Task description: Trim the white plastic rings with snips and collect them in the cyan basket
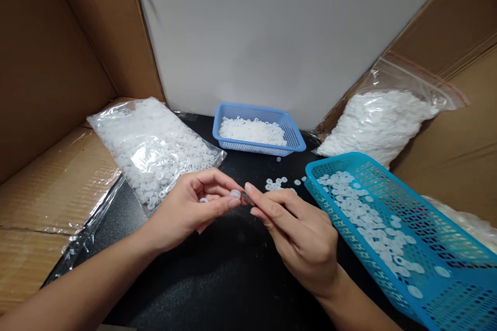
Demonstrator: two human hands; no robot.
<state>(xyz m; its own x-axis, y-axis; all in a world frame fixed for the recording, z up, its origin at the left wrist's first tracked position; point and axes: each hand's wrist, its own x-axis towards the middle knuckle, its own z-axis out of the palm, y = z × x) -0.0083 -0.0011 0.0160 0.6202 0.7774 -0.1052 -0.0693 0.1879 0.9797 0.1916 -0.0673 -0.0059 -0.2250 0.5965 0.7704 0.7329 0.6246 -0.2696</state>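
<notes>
My left hand (202, 204) pinches a small white plastic ring (235, 194) between thumb and forefinger. A second white ring (203, 200) rests against its curled fingers. My right hand (298, 227) meets it fingertip to fingertip, closed on a short, thin, greyish blade-like tool (247, 198) whose tip touches or nearly touches the pinched ring. Most of that tool is hidden by the fingers, so its kind is unclear. Just beyond the right hand, several loose white rings (275, 184) lie on the black table (217, 279).
A blue basket (260, 149) of small white rings stands at the back. At the right is a turquoise basket (349, 222) with flat white rings. Plastic bags of white parts lie left (155, 150) and back right (380, 119). Cardboard walls (70, 26) flank the table.
</notes>
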